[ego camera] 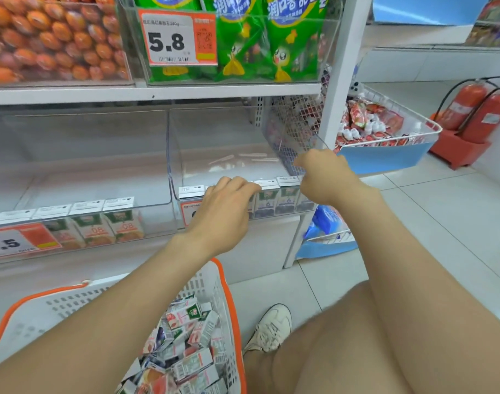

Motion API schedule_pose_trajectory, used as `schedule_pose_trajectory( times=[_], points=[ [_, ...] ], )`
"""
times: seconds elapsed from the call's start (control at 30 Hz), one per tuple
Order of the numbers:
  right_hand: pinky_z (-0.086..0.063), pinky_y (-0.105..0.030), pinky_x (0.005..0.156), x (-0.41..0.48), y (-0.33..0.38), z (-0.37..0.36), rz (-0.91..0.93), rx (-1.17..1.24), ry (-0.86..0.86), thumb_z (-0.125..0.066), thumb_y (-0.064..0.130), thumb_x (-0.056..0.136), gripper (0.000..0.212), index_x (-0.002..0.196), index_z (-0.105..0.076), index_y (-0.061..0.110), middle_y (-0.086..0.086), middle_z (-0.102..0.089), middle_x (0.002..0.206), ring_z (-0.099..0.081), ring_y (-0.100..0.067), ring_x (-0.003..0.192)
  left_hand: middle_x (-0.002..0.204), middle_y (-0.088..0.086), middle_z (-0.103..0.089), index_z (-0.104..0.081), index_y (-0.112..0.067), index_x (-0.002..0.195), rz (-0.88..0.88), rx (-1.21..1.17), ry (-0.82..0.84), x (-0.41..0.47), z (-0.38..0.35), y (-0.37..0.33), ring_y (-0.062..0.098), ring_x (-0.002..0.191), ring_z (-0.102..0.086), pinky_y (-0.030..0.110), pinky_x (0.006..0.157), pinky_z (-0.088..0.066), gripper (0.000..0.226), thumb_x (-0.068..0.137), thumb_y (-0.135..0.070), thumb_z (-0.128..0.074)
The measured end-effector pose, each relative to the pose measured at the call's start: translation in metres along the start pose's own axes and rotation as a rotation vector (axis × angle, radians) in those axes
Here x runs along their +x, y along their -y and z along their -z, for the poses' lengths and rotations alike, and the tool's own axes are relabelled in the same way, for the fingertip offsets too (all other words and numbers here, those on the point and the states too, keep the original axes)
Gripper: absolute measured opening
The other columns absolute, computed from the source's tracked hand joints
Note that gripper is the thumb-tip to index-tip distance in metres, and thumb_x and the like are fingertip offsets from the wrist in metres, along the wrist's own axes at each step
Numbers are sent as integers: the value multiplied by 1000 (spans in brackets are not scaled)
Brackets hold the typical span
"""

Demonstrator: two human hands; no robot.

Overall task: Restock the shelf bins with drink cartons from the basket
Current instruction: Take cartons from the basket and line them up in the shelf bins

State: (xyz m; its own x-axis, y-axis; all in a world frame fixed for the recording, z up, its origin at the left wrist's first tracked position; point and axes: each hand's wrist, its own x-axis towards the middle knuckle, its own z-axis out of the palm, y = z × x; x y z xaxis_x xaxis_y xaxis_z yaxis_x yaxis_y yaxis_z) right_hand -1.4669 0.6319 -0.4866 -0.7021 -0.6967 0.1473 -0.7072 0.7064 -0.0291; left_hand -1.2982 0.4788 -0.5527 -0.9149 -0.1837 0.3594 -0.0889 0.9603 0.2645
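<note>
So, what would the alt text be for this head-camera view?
A person's left hand rests on a row of drink cartons at the front of a clear shelf bin, right hand curled at its right end. Below, an orange-rimmed basket holds more cartons.

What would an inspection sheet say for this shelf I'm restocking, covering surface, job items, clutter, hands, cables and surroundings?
Surface: white shelf unit; two clear bins on its lower level.
Job's things: right bin has a front row of blue-printed cartons; left bin has orange-printed cartons at its front; both look empty behind. The basket holds loose cartons.
Clutter: nothing seen.
Hands: left hand rests on the right bin's carton row; right hand is curled at that row's right end, hold unclear.
Cables: nothing seen.
Surroundings: green snack bags above, wire basket of red packets, two fire extinguishers, tiled floor.
</note>
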Motion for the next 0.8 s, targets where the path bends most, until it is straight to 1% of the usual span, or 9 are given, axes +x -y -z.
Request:
schedule_pose_trajectory(
  times=[0.1,0.2,0.27,0.4,0.5,0.6,0.63,0.73,0.8],
  points=[
    [-55,-34,75,-30,39,12,168,326,-53,-49,2,83,37,100,-76,21,5,-70,78,-64,-12,76,116,3,-62,-66,-13,122,-41,-123,-145,-18,10,11,28,109,-55,44,95,-48,41,88,6,-54],
    [-44,-16,60,-65,84,16,317,397,224,-52,2,83,34,88,-79,21,16,-59,61,-56,0,59,104,5,-63,-69,-10,108,-83,-129,-262,-53,23,21,29,97,-57,39,85,-47,41,79,7,-46],
    [-47,-15,65,-79,110,4,413,310,371,-51,3,84,31,89,-79,13,9,-62,63,-56,-5,61,101,3,-65,-69,-10,104,-71,-128,-219,-85,27,32,27,93,-59,37,81,-48,38,79,8,-48],
    [-57,-32,74,-95,160,-44,506,180,622,-50,9,88,23,87,-73,1,-16,-71,82,-65,-34,78,105,-6,-68,-69,-21,105,92,-91,81,-151,24,62,21,95,-64,40,76,-55,31,90,-11,-44],
    [-51,-39,65,-107,192,-84,598,34,756,-48,7,93,21,81,-65,5,-10,-59,70,-53,-29,66,111,-5,-70,-72,-23,110,187,-47,351,-193,14,85,19,101,-66,40,82,-56,33,94,-9,-47],
    [-57,-42,74,-122,215,-130,652,-19,874,-48,5,96,23,102,-70,0,-17,-69,95,-64,-38,87,113,-4,-71,-72,-24,114,291,-61,621,-229,-7,107,20,105,-66,40,87,-56,33,98,-10,-48],
    [-56,-42,74,-127,220,-144,663,-39,903,-48,5,96,23,103,-69,-1,-19,-69,99,-63,-37,85,113,-3,-72,-72,-24,115,325,-68,692,-239,-16,113,21,105,-66,40,88,-56,32,99,-10,-49],
    [-40,-39,62,-139,233,-185,690,-109,953,-47,2,96,24,73,-47,9,-10,-51,75,-44,-27,68,115,-1,-72,-71,-22,120,424,-132,816,-264,-45,127,22,105,-67,40,93,-56,28,101,-13,-53],
    [-42,-38,64,-144,237,-207,676,-101,949,-48,4,99,32,71,-39,16,-6,-46,75,-46,-25,69,116,1,-69,-69,-19,123,465,-157,891,-276,-60,130,25,106,-65,42,94,-55,24,102,-19,-58]
  ],
)
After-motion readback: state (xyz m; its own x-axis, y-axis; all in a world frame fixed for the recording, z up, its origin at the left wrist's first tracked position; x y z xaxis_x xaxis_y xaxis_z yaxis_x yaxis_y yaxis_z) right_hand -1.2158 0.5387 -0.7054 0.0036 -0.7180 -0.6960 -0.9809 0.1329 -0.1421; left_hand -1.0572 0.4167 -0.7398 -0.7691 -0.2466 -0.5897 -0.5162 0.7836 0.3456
